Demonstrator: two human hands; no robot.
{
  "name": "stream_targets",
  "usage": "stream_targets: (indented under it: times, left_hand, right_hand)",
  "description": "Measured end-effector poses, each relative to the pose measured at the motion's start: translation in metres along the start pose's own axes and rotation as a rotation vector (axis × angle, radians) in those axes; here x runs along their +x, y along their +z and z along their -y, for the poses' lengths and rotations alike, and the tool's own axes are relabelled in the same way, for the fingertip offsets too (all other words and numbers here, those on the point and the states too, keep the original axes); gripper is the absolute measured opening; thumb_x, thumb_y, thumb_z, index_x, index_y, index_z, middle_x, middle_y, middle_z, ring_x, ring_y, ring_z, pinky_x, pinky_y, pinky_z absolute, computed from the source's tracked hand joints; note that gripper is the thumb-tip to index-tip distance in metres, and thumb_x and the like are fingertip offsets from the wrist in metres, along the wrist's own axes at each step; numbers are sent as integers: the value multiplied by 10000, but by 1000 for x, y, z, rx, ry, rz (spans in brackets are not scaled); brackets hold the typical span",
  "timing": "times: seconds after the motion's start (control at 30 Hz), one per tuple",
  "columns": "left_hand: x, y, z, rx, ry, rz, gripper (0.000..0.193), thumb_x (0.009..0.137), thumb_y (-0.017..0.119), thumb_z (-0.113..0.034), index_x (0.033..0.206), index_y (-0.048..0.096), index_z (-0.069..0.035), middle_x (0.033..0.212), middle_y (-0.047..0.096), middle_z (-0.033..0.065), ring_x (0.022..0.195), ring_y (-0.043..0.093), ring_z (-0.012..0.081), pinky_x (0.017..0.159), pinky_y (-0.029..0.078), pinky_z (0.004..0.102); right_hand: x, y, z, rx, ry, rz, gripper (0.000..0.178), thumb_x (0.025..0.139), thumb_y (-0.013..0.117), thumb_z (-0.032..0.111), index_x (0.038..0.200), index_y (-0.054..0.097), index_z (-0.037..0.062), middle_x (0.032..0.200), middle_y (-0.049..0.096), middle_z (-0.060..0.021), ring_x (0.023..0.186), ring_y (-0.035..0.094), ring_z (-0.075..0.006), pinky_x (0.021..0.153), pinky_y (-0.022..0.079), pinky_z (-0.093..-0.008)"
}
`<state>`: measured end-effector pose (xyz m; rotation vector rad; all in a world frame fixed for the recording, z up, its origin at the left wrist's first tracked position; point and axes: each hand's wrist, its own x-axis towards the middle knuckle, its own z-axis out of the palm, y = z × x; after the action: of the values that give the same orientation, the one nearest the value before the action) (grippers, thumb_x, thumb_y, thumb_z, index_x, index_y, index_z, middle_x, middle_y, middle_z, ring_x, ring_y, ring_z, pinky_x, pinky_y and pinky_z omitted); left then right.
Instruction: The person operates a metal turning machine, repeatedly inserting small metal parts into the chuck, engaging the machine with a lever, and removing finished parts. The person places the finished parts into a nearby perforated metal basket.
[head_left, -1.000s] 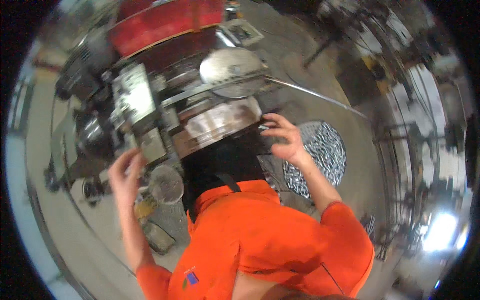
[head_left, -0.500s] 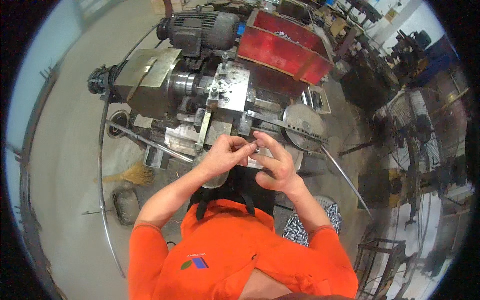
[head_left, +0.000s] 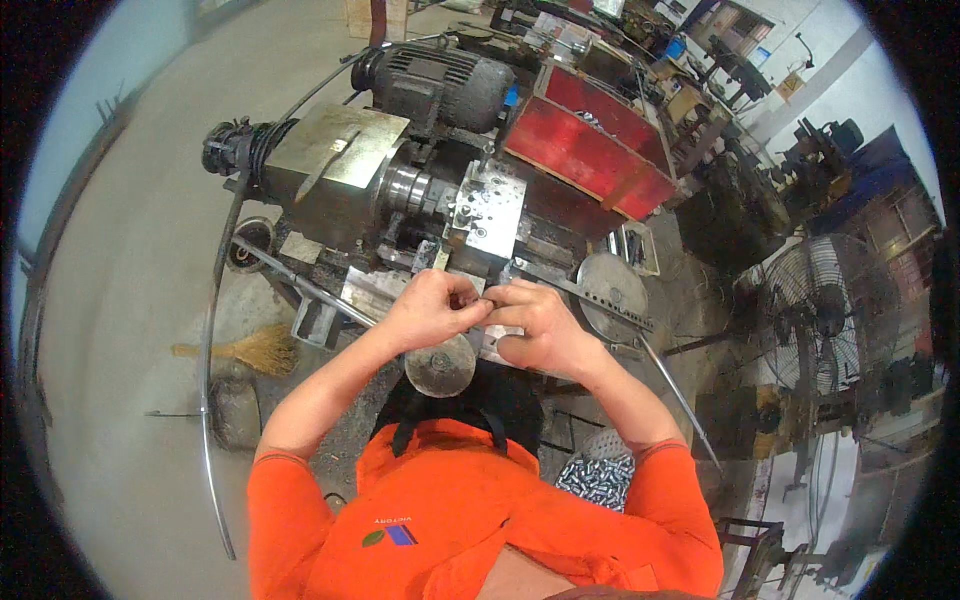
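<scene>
My left hand [head_left: 430, 312] and my right hand [head_left: 545, 328] meet at the fingertips, just in front of a small lathe-like machine. Thumb and fingers of the left are pinched together. The right hand's fingers are bent in against that pinch, its thumb tucked below. Whatever lies between the fingertips is too small and hidden to name. Right behind the hands is the machine's metal block [head_left: 489, 212], wet and speckled with dark spots. Left of the block is the round steel spindle [head_left: 407, 188]. A round grey disc [head_left: 440, 368] sits below my left wrist.
A red metal bin [head_left: 580, 152] with small parts stands behind the machine, beside a dark motor [head_left: 440, 88]. Long metal bars [head_left: 680, 402] stick out at both sides. A basket of small shiny metal parts [head_left: 597, 482] is by my right elbow; a straw broom [head_left: 255, 350] lies left.
My right hand's fingers have closed in on the left fingertips; before, they were spread further apart. The whole view has shifted, so the machine appears further right and lower.
</scene>
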<state>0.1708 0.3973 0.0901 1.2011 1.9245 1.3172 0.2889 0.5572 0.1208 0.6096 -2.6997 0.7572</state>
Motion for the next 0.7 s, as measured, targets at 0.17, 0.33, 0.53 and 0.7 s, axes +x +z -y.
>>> stream_targets:
  times: [0.17, 0.33, 0.53, 0.7]
  left_hand:
    - [-14, -37, 6, 63, 13, 3, 245, 833, 601, -147, 998, 592, 34, 682, 622, 70, 617, 586, 91, 558, 469, 257]
    - [-69, -111, 25, 219, -135, -341, 284, 825, 507, -59, 1096, 569, 0, 710, 626, 118, 656, 623, 174, 602, 490, 322]
    - [-201, -195, 84, 1126, -552, -505, 387, 762, 555, -80, 1148, 554, -46, 879, 630, 210, 824, 599, 388, 699, 470, 463]
    - [-277, -169, 110, 640, -739, -586, 357, 771, 636, -199, 1073, 564, -22, 814, 616, 218, 776, 610, 366, 675, 471, 444]
  right_hand:
    - [42, -1, -12, -50, -60, 53, 318, 534, 627, 147, 829, 678, 40, 949, 604, -151, 833, 563, -326, 723, 475, -412]
    - [104, 5, -59, -391, 91, 198, 306, 560, 611, 215, 812, 696, 65, 1039, 607, -158, 867, 566, -341, 773, 466, -418]
    - [145, 49, -123, -371, 498, 213, 222, 558, 597, 178, 713, 695, 53, 785, 646, -203, 852, 613, -344, 800, 495, -394]
    - [150, 56, -134, -277, 409, 184, 234, 558, 596, 163, 740, 705, 64, 790, 646, -200, 795, 631, -348, 763, 506, -386]
